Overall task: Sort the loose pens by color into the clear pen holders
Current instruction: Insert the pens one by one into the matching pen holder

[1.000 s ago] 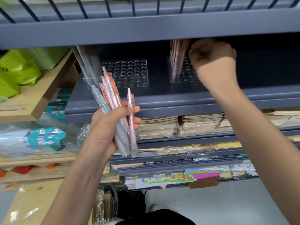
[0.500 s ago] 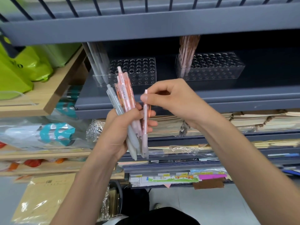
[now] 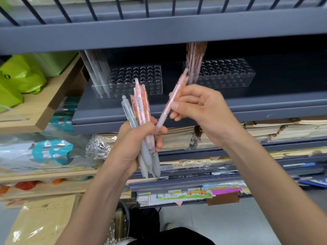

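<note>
My left hand (image 3: 134,144), centre frame, is clenched round a bundle of pens (image 3: 141,110). Beside it, my right hand (image 3: 198,108) pinches one pink pen (image 3: 172,101) on a slant, its lower end just beside the bundle. It could snag there and spill the lot, since the bundle fans out loosely. There are two holders in the upper frame: the left holder (image 3: 127,82) has grey pens, the right holder (image 3: 226,73) pink ones — too blurred to count.
</note>
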Motion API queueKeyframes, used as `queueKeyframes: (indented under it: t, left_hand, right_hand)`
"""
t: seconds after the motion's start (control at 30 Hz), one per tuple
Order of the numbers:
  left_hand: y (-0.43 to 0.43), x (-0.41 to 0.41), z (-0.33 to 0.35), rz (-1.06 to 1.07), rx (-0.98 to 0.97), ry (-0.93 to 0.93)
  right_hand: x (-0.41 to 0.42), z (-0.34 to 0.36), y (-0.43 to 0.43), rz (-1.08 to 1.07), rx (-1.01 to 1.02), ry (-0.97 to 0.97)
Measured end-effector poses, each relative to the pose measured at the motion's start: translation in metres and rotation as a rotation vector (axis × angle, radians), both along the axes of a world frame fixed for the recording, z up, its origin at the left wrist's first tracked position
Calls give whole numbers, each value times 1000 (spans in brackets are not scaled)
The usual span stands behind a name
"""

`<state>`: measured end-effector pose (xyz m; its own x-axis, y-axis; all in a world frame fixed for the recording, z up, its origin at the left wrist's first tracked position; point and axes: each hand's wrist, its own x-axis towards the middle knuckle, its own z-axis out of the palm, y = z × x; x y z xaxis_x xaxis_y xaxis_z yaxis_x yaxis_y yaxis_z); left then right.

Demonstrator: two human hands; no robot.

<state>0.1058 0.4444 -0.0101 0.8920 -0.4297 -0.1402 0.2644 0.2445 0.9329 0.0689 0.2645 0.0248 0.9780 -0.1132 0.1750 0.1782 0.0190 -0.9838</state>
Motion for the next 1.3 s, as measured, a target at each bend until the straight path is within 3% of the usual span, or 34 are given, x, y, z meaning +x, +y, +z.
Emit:
queueKeyframes:
  t: [0.17,0.33,0.47,0.6,0.73,1.3]
  left_hand:
    - [-5,0,1,-45,-2,1]
    - [-3,3,-2,-11,-18,15]
    - [1,6,-4,-12,-12,1]
    - [6,7,-6,-19,-16,-26]
    - [12,9,-5,-5,-30,-28]
    - [19,11,-1,-21,-45,8]
  right_hand:
    - [0,8,-20,-188,46,-67]
    - [13,23,-55,-605,-118,-191]
    - [28,25,-69,-735,-208,-228]
    - [43,23,-72,-726,-252,-212]
    - [55,31,-74,-758,-459,-94]
    - [67,33,-71,-638,-888,47]
